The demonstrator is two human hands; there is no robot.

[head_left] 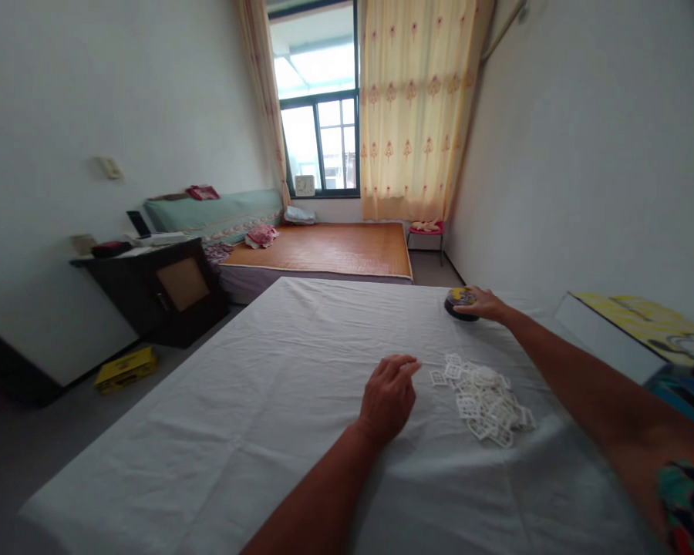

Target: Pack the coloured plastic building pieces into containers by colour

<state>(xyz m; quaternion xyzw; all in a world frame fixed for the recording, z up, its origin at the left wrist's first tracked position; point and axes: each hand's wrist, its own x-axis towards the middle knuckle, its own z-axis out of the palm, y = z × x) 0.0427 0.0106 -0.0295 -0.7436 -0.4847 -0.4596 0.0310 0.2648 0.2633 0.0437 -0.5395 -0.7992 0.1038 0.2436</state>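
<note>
At the table's far right, my right hand has its thumb and fingers around the side of a squat round black object with a yellow patterned top. It looks like a roll of tape, but I cannot be sure. My left hand rests on the white cloth nearer to me, its fingers loosely bent and pointing right, with nothing seen in it. Just right of that hand lies a loose pile of small white plastic lattice pieces, apart from both hands.
A white cloth with creases covers the table. Right of it stands a box with a yellow patterned top. Beyond are a bed with a brown mat and a dark cabinet. A yellow case lies on the floor at left.
</note>
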